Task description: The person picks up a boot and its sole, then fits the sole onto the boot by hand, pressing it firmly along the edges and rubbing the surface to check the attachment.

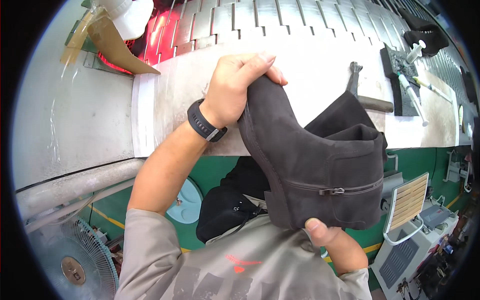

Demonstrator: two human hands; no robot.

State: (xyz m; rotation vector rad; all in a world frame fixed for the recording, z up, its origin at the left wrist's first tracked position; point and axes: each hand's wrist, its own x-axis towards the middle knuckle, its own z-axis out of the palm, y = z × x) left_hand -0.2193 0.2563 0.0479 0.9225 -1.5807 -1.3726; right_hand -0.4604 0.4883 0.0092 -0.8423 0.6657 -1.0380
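A dark grey suede ankle boot [300,150] lies on its side in the air over the table's near edge, held by both hands. Its toe points up and to the left, and a side zipper [340,190] with a metal pull faces me. My left hand [240,82], with a black watch on the wrist, is closed round the toe. Low down, the thumb of my right hand [325,235] presses on the heel end; the other fingers are hidden behind the boot. The soft shaft [345,117] is folded over on the right.
Behind the boot lies a hammer-like tool [375,103]. Right of it, syringes [412,97] rest on a black block [392,75]. Dark shoes [425,37] sit on the slatted metal conveyor [270,15]. Cardboard [112,42] stands at far left; a fan [75,265] is below.
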